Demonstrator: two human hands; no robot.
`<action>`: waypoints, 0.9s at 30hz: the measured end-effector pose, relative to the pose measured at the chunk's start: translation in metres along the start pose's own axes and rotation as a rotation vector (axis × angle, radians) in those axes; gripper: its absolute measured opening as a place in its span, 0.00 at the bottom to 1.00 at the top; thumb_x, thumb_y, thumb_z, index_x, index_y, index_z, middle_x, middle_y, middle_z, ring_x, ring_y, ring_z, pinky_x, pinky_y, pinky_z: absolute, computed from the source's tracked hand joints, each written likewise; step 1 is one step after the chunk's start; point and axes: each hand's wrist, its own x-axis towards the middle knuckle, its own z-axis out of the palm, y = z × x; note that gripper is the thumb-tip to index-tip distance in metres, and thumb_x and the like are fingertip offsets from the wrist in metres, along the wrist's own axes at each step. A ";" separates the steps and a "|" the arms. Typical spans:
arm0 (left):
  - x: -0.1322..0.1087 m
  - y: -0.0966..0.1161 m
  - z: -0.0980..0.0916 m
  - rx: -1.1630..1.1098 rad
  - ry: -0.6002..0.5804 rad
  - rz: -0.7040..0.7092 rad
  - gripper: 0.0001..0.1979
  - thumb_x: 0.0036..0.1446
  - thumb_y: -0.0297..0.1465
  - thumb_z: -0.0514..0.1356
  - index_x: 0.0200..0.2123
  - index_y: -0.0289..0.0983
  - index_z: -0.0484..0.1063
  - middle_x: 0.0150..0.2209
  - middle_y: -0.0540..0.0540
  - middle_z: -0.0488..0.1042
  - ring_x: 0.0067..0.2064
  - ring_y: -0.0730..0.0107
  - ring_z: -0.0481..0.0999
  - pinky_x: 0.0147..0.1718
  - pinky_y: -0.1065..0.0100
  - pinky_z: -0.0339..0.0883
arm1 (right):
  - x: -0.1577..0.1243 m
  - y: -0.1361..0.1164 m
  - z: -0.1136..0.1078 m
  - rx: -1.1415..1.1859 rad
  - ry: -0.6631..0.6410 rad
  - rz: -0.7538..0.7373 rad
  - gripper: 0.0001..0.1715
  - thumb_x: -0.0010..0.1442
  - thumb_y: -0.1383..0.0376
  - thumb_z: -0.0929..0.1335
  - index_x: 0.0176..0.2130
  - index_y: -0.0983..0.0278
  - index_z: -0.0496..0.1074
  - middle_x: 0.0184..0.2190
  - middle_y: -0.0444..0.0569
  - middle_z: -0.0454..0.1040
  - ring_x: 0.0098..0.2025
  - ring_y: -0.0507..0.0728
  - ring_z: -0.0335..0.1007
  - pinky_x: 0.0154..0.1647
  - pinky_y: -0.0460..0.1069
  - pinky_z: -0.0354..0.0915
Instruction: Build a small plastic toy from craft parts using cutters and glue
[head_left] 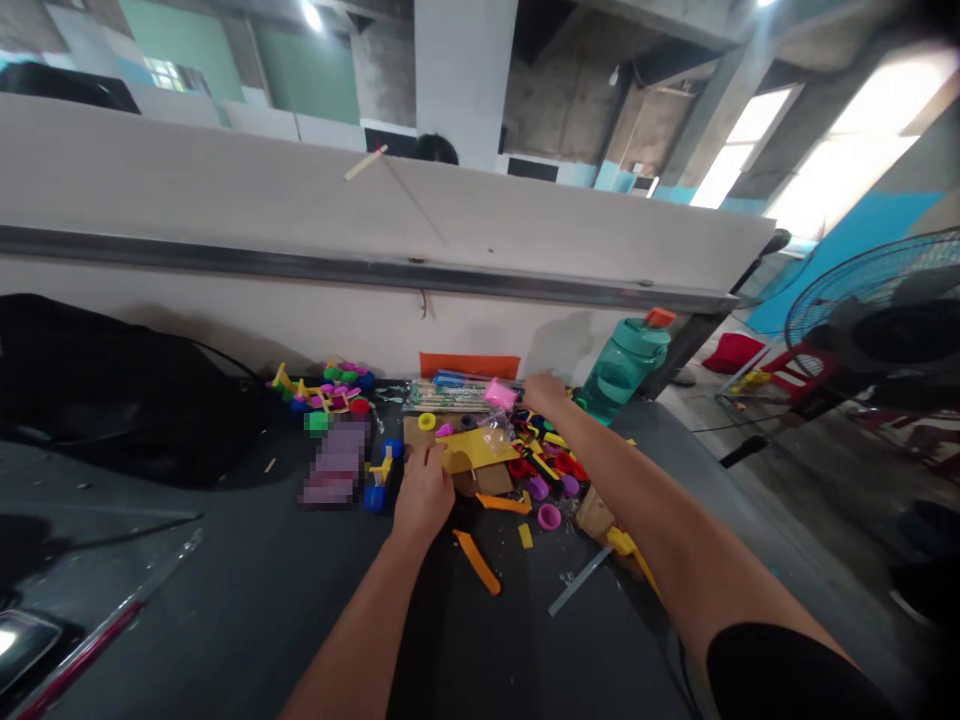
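concrete hall (585,100), bright plastic parts heaped on a dark bench (225,620)

overhead beams and pillars are lit by daylight from tall windows (840,170) at right. a low white wall (225,190) fitted with a grey metal rail (360,265) is set behind the dark bench, and the top of another person's head (436,150) is seen beyond it. a yellow card (480,448) is laid over brown cardboard (491,480) at the middle of the bench, between the two hands. the left hand (427,495) is held against the card's left edge, its fingers (431,455) kept together; no grip can be made out. the right hand (544,393) is placed farther along, just beside a pink plastic piece (500,393), with its fingers bunched together; whether anything is clamped by them cannot be told. red, purple and yellow plastic caps (540,470) are scattered under the right forearm, and an orange strip (477,560) is left near the left wrist. a bundle of wooden sticks (442,397) in clear plastic lies behind the card. a teal water bottle (622,365) stands at the far right corner, a black bag (112,390) is slumped at left, and a pixelated patch (334,462) hides one object.
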 end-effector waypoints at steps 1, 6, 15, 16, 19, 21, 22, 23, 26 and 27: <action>0.000 0.000 0.000 -0.002 -0.002 -0.004 0.19 0.51 0.21 0.50 0.48 0.35 0.62 0.46 0.38 0.66 0.51 0.57 0.65 0.50 0.55 0.61 | 0.003 -0.003 0.001 -0.013 0.006 -0.004 0.19 0.60 0.61 0.64 0.49 0.66 0.63 0.48 0.52 0.66 0.44 0.56 0.67 0.43 0.56 0.66; -0.001 0.000 0.000 -0.022 -0.017 -0.008 0.19 0.51 0.21 0.50 0.47 0.36 0.62 0.45 0.39 0.65 0.50 0.58 0.65 0.50 0.56 0.61 | 0.010 -0.008 0.003 -0.036 0.065 -0.049 0.14 0.57 0.64 0.66 0.42 0.71 0.71 0.42 0.60 0.72 0.49 0.62 0.64 0.50 0.56 0.58; -0.002 0.001 -0.002 -0.032 -0.023 -0.027 0.20 0.50 0.21 0.51 0.48 0.37 0.62 0.47 0.39 0.64 0.52 0.57 0.63 0.50 0.55 0.60 | 0.004 -0.006 -0.006 0.022 0.148 -0.024 0.13 0.55 0.67 0.64 0.37 0.70 0.75 0.39 0.63 0.75 0.46 0.63 0.68 0.46 0.52 0.57; -0.002 0.001 -0.001 -0.031 -0.023 -0.028 0.20 0.50 0.21 0.51 0.48 0.37 0.62 0.47 0.39 0.65 0.52 0.57 0.64 0.50 0.55 0.60 | 0.002 -0.005 -0.009 0.041 0.168 -0.001 0.14 0.56 0.67 0.62 0.37 0.70 0.75 0.38 0.62 0.75 0.45 0.62 0.68 0.45 0.51 0.58; -0.002 0.000 0.001 -0.033 -0.008 -0.029 0.20 0.50 0.20 0.50 0.48 0.37 0.63 0.46 0.39 0.65 0.51 0.57 0.64 0.49 0.56 0.61 | -0.007 0.003 -0.025 0.114 0.254 0.080 0.18 0.60 0.66 0.58 0.39 0.67 0.74 0.39 0.59 0.75 0.43 0.60 0.70 0.42 0.49 0.59; -0.001 0.000 0.002 -0.047 0.010 -0.026 0.20 0.50 0.20 0.50 0.47 0.37 0.64 0.46 0.40 0.66 0.50 0.58 0.65 0.48 0.57 0.62 | -0.021 0.008 -0.037 0.174 0.329 0.134 0.20 0.61 0.64 0.56 0.41 0.66 0.73 0.40 0.58 0.75 0.41 0.59 0.70 0.41 0.49 0.60; 0.000 0.000 0.001 -0.056 0.014 -0.023 0.20 0.50 0.20 0.50 0.46 0.37 0.64 0.45 0.40 0.67 0.49 0.58 0.66 0.48 0.57 0.62 | -0.032 0.010 -0.042 0.207 0.368 0.153 0.21 0.61 0.63 0.55 0.42 0.66 0.72 0.40 0.56 0.75 0.41 0.59 0.70 0.40 0.49 0.61; 0.000 0.000 0.000 -0.066 0.013 -0.017 0.19 0.50 0.20 0.50 0.46 0.37 0.65 0.45 0.40 0.67 0.48 0.58 0.67 0.47 0.58 0.62 | -0.044 0.010 -0.046 0.243 0.405 0.167 0.21 0.61 0.62 0.55 0.42 0.65 0.72 0.40 0.55 0.75 0.41 0.59 0.70 0.39 0.48 0.61; 0.001 0.005 -0.007 -0.110 0.006 0.025 0.18 0.50 0.20 0.50 0.44 0.37 0.67 0.43 0.40 0.69 0.46 0.59 0.68 0.46 0.59 0.63 | -0.095 0.003 -0.047 0.386 0.484 0.162 0.22 0.61 0.59 0.55 0.40 0.64 0.72 0.35 0.50 0.76 0.37 0.55 0.71 0.37 0.46 0.62; 0.000 0.009 -0.010 -0.137 0.017 0.045 0.17 0.51 0.21 0.50 0.43 0.37 0.67 0.42 0.41 0.70 0.46 0.60 0.69 0.46 0.59 0.62 | -0.114 -0.002 -0.044 0.455 0.488 0.140 0.22 0.61 0.58 0.55 0.38 0.64 0.72 0.31 0.48 0.76 0.33 0.54 0.71 0.33 0.45 0.63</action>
